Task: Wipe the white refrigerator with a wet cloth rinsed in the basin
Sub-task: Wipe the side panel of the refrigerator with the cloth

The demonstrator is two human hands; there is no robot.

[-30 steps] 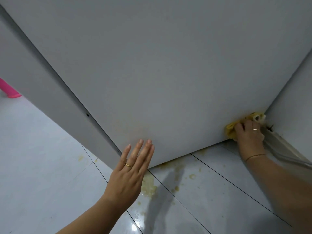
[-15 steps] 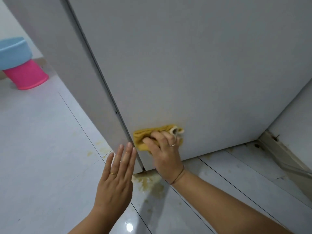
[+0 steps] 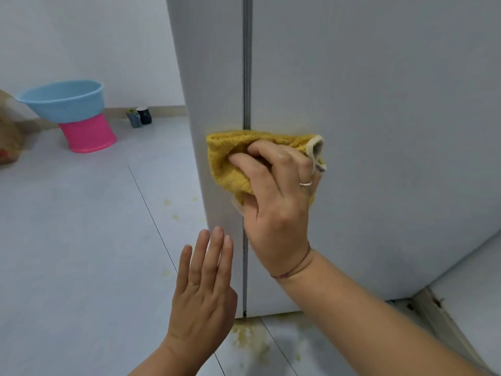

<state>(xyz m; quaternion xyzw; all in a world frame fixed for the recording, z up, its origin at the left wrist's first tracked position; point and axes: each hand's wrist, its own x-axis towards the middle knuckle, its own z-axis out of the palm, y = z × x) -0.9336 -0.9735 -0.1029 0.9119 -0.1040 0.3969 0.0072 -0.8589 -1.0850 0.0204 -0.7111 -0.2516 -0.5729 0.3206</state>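
right hand (image 3: 276, 213): gripping yellow cloth (image 3: 227, 158), pressing over fridge (image 3: 379, 131) corner edge
left hand (image 3: 203, 291): fingers straight, holding nothing
floor (image 3: 81, 240): lying open leftward to basin (image 3: 63, 100)

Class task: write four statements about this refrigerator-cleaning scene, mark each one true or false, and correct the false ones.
1. The right hand grips a yellow cloth against the refrigerator. True.
2. The left hand holds a second cloth. False: it is open and holds nothing.
3. The blue basin stands directly on the floor. False: it sits on a pink stool.
4. Yellowish stains mark the floor below the refrigerator. True.
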